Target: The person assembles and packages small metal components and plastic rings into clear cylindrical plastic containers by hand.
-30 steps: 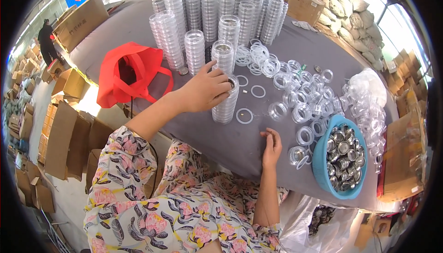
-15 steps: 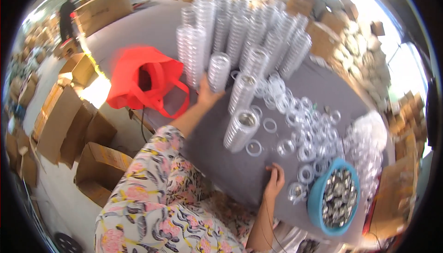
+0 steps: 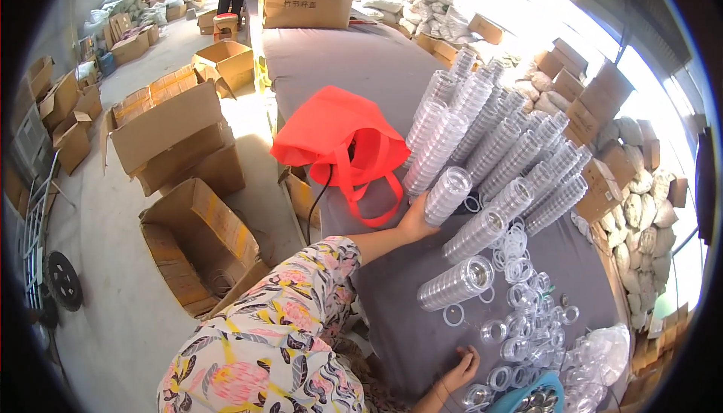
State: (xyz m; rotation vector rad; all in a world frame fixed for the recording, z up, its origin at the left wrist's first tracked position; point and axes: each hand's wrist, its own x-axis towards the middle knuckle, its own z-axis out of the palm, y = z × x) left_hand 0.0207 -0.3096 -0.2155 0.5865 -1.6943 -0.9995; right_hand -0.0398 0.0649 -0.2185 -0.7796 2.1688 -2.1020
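The fingers of the left hand (image 3: pixel 416 221) press against the base of a stack of clear round containers (image 3: pixel 446 195); they wrap partly round it, though how firmly they close cannot be told from this angle. The stack sits on the grey worktop (image 3: pixel 354 59) at the near edge of a crowd of taller clear stacks (image 3: pixel 512 149), just right of the red bag (image 3: pixel 343 138).

To do this well, it seems wise to keep the palm low on the stack and steady the bottom, since a tall column of loose shells would likely buckle in the middle if pushed higher up. Sliding it flush against its neighbours would give it support.

The stack's long axis runs from its base at the hand up and away to the right, its top cap facing the camera, leaning much as the stacks beside it do; the fisheye exaggerates that tilt.

The right hand (image 3: pixel 459 364) rests open, fingers spread, on the worktop near the loose clear rings and lids (image 3: pixel 527 315), beside a blue basin (image 3: pixel 538 398) at the lower edge.
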